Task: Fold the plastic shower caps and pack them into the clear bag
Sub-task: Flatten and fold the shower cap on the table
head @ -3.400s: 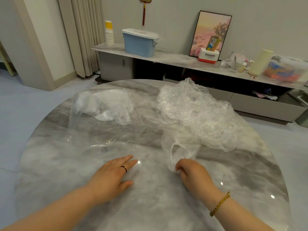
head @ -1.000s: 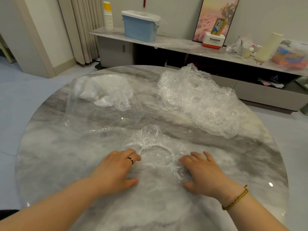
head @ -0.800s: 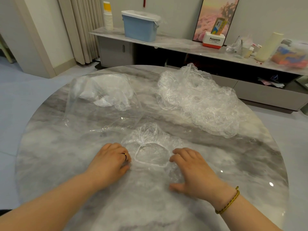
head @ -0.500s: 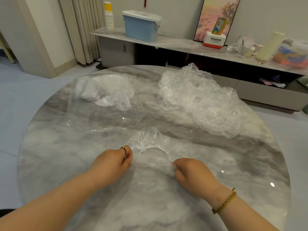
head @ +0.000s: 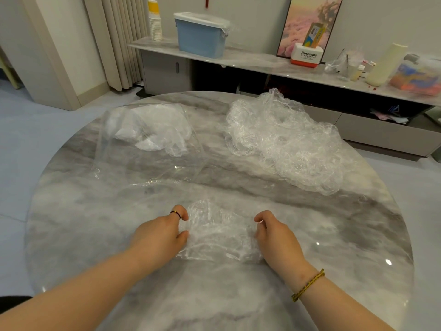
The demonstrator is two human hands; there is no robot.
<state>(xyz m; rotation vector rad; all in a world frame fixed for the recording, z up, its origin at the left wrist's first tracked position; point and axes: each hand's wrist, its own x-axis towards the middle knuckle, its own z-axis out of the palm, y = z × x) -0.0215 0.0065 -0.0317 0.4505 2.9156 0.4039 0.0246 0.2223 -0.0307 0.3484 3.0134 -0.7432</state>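
A: Anything inside the flat clear plastic bag at the far left?
B: Holds a loose white heap of folded plastic caps toward its far end. Lies flat on the round grey-veined marble bench.
A: And at the far right?
B: Only a big crinkled pile of clear unfolded shower caps, well apart from the bag and near the bench's right rim.
A: Where to find the one in work?
B: Front middle: a single crumpled clear shower cap, low against the marble. Pinched at its left edge by the left grip, fingers curled. Pinched at its right edge by the right grip, curled likewise.
A: Room to move?
B: Marble showing in a band between cap and bag, out to both sides, and along the near rim.
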